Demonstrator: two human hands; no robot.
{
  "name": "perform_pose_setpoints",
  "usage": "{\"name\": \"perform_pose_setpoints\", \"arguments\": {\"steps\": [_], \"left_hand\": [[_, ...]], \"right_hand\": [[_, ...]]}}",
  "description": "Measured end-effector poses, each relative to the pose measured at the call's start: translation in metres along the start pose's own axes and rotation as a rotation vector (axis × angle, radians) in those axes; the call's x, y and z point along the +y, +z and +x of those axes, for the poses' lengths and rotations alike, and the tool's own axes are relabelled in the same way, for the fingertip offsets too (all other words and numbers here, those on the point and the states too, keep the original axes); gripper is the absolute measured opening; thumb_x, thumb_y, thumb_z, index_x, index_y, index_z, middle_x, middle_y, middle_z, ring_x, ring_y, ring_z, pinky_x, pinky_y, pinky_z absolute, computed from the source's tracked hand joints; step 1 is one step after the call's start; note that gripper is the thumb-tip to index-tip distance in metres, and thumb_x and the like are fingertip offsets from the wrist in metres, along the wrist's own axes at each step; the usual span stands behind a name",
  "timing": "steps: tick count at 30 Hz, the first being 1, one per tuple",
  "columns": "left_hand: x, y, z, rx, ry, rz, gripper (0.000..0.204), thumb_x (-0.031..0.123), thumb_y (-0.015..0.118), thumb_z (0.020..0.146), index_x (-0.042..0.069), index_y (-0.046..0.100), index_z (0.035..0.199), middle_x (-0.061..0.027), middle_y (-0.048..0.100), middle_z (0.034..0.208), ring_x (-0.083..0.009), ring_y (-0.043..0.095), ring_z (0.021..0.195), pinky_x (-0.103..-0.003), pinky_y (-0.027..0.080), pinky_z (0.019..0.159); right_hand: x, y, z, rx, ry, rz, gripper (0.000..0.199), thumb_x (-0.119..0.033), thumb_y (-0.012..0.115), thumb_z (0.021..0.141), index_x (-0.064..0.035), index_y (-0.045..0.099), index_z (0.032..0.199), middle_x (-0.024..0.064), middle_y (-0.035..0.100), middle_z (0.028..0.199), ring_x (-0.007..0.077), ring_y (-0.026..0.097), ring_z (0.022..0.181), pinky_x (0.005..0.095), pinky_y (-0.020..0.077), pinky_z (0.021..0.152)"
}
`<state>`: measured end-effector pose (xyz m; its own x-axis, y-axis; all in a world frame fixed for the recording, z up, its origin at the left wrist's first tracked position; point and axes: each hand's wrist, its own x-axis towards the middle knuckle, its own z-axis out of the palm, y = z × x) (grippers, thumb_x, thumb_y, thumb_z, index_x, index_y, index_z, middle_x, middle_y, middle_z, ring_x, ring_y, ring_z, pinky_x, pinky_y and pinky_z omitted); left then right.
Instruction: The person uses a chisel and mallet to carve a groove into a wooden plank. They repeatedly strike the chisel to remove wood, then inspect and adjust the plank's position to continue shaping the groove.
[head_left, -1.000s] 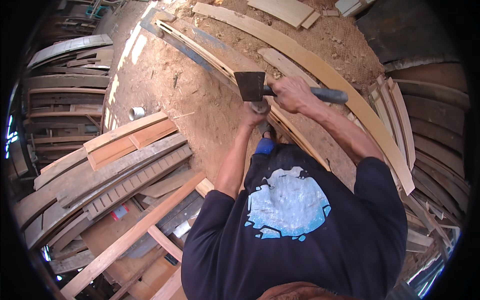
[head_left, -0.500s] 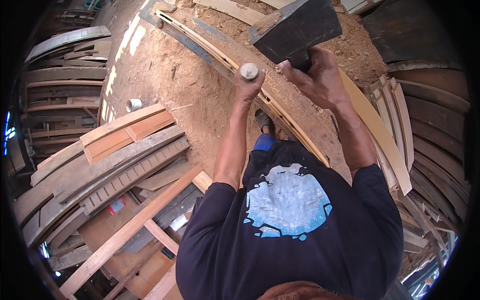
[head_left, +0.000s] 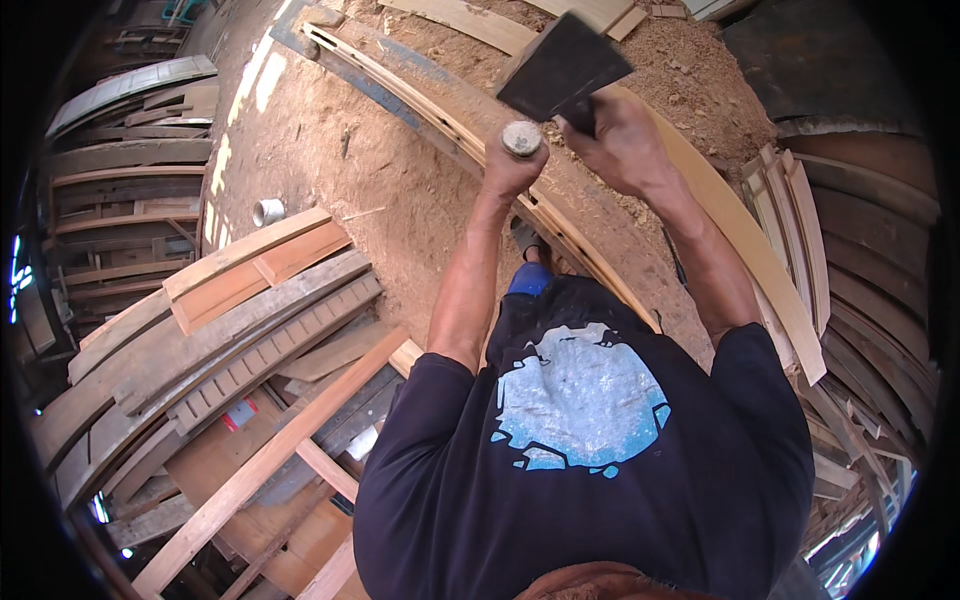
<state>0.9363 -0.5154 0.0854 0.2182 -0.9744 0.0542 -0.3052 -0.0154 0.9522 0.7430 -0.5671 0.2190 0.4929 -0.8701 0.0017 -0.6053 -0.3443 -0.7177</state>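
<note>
1. My left grip (head_left: 515,172), at twelve o'clock, was clenched round a short round-ended tool (head_left: 521,138), butt toward the viewer; its lower end was hidden behind my fist.
2. My right grip (head_left: 622,140), at one o'clock, grasped the handle of a mallet (head_left: 568,68) with a dark, blocky head, which hung between twelve and one o'clock. The gap between head and butt could not be judged.
3. The slotted wooden strip (head_left: 390,85) lay along the low bench (head_left: 625,245), running from eleven o'clock, past my left fist, to three o'clock.
4. Done: narrow dark slots already stood open in the strip's upper face, some toward eleven o'clock and others just below my left fist.
5. Left: with the tool upright over the strip and the mallet aloft, I judged the work to be in mid-course. Whether any slot was complete, or how many remained uncut, I could not tell; the spot under the tool was concealed.
6. Surroundings: pale shavings (head_left: 690,85) at one o'clock, a long curved plank (head_left: 712,205) at two, stacked timber (head_left: 240,322) at nine, and a small grey tin (head_left: 268,212) at ten.
</note>
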Motion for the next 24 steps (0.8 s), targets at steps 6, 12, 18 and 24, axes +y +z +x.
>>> {"name": "perform_pose_setpoints", "arguments": {"steps": [6,12,18,24], "left_hand": [[-0.005,0.014,-0.01,0.053,0.059,0.039,0.025,0.007,0.075,0.076,0.003,0.065,0.099,-0.0065,0.07,0.088,-0.014,0.066,0.081,-0.03,0.054,0.073],[-0.021,-0.001,-0.021,-0.031,-0.016,-0.004,0.025,0.01,0.08,0.076,0.005,0.059,0.09,-0.0018,0.062,0.078,-0.0101,0.058,0.073,-0.03,0.051,0.067],[-0.019,0.003,-0.015,-0.062,-0.008,-0.005,0.035,0.008,0.077,0.078,0.002,0.065,0.11,-0.0034,0.07,0.094,-0.0122,0.065,0.087,-0.029,0.054,0.076],[-0.023,-0.013,-0.001,0.07,-0.198,-0.124,0.017,0.006,0.075,0.079,0.004,0.064,0.092,0.0004,0.066,0.081,-0.0089,0.062,0.071,-0.027,0.051,0.064]], "right_hand": [[0.011,0.004,-0.002,-0.008,-0.058,-0.069,0.031,-0.022,0.072,0.082,-0.0057,0.066,0.108,0.0182,0.069,0.078,0.0371,0.069,0.08,0.047,0.0523,0.071],[-0.003,0.008,0.002,0.255,-0.244,0.222,0.016,-0.016,0.074,0.077,-0.0032,0.066,0.083,0.0171,0.066,0.072,0.0348,0.066,0.066,0.0436,0.0507,0.058],[0.013,0.022,0.0,-0.148,-0.039,-0.097,0.031,-0.019,0.069,0.08,-0.0056,0.066,0.107,0.0221,0.067,0.077,0.0401,0.067,0.077,0.0482,0.0518,0.069],[-0.011,-0.001,-0.013,0.158,-0.044,0.326,0.03,-0.018,0.07,0.08,0.003,0.066,0.101,0.0183,0.063,0.072,0.0299,0.064,0.068,0.0391,0.05,0.068]]}}
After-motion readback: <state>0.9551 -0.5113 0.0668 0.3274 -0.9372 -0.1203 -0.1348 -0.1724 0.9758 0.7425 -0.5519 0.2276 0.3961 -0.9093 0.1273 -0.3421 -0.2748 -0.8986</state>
